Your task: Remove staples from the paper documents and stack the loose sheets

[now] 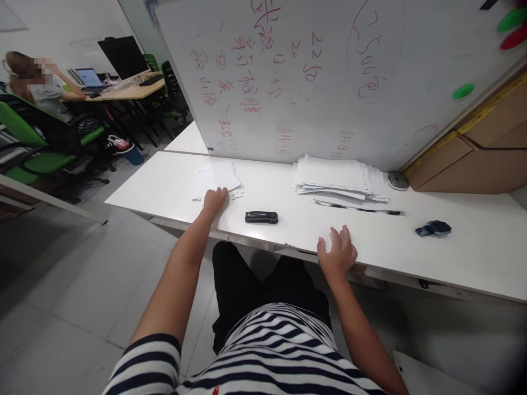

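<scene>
Behind the stapler (pixel 262 217), a passable lane runs between the small paper pile (pixel 214 175) and thick paper stack (pixel 333 174); the whiteboard (pixel 321 118) blocks beyond.

The shirt (pixel 280 351) has white and dark blue stripes that look wavy on the belly. The short left sleeve (pixel 148 359) is stripy too. A tiny red bit (pixel 216 390) shows in front. The pants (pixel 234 296) are black. The left hand (pixel 214 201) and right hand (pixel 337 255) are bare.

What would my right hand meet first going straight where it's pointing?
Your right hand would likely meet the long, thin black-and-white object lying before the thick stack of white paper; depth is unclear.
</scene>
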Motion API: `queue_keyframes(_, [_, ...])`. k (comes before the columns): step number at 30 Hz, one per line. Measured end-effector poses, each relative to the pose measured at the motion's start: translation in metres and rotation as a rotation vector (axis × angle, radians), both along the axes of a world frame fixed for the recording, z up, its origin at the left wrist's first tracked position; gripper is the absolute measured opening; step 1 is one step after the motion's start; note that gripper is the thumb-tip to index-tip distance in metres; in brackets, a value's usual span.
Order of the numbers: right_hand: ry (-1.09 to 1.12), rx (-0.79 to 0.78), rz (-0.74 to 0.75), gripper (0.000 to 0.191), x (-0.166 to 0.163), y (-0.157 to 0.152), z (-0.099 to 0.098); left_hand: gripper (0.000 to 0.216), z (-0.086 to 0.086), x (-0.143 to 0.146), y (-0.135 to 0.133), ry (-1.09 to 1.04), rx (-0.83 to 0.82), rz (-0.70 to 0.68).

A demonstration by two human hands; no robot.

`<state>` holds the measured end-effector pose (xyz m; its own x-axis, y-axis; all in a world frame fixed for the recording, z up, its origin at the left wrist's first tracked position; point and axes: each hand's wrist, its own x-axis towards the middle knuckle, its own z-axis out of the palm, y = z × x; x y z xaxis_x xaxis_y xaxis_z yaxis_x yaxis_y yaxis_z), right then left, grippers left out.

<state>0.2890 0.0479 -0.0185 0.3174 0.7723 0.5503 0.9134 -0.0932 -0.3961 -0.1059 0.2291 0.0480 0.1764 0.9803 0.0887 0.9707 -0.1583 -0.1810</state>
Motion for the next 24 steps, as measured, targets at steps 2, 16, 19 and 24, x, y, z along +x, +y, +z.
queue_keyframes(2, [0.0, -0.002, -0.009, 0.046, 0.0, 0.0, 0.0, 0.03, 0.001, 0.0, 0.0, -0.014, -0.007, 0.043])
queue_keyframes(16, [0.051, -0.026, 0.005, 0.046, -0.002, -0.001, 0.005, 0.032, 0.042, 0.026, -0.023, -0.517, 0.208, 0.235])
queue_keyframes(19, [0.079, -0.034, 0.011, 0.045, -0.003, -0.001, 0.007, 0.026, 0.064, 0.061, -0.04, -0.54, 0.256, 0.042])
queue_keyframes(24, [0.344, -0.115, 0.239, 0.063, 0.009, -0.005, 0.02, 0.027, 0.114, 0.124, -0.088, -0.653, 0.332, -0.506])
